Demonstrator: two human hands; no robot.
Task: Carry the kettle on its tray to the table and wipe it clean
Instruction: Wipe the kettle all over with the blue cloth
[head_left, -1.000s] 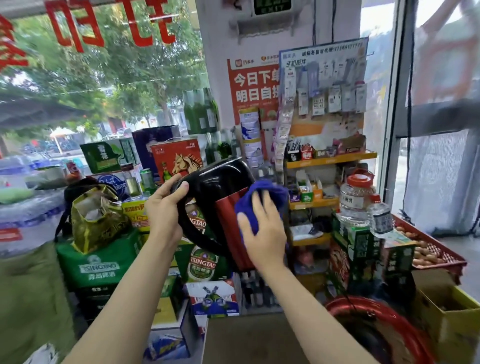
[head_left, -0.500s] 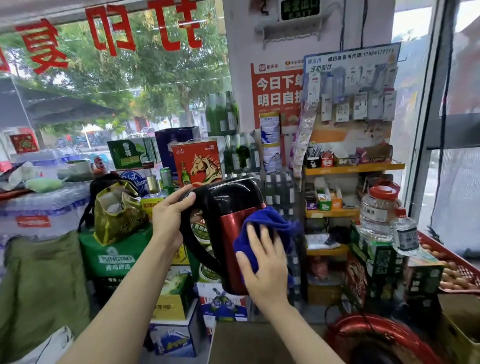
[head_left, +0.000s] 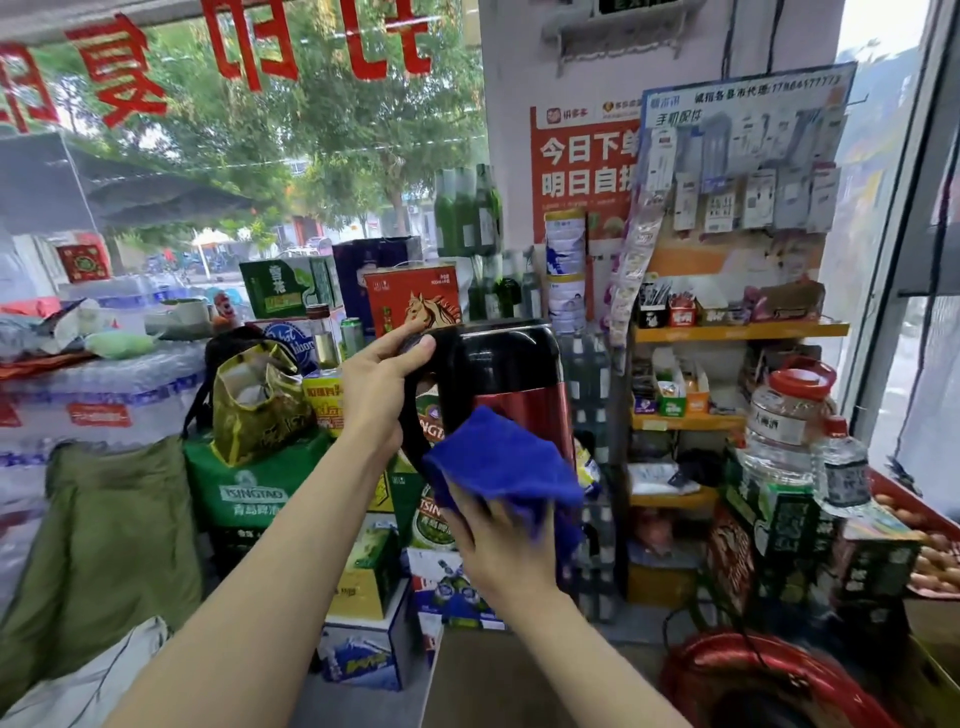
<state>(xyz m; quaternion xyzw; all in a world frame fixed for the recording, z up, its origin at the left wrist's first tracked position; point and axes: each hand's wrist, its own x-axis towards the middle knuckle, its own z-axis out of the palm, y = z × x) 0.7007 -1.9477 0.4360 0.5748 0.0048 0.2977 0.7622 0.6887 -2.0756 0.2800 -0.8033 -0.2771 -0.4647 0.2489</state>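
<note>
Daylit shop window (head_left: 234, 156), stocked shelves (head_left: 737, 332)

The kettle (head_left: 511, 374) has a glossy black top and handle over a metallic red body. The cloth (head_left: 501, 462) is a solid deep blue. A green crate (head_left: 249, 488) carries white lettering. A red box (head_left: 413, 299) shows a horse's head. The shelves (head_left: 737, 330) are orange-yellow. A clear jar (head_left: 787, 423) has a red lid. The window (head_left: 234, 104) bears large red characters.
</note>
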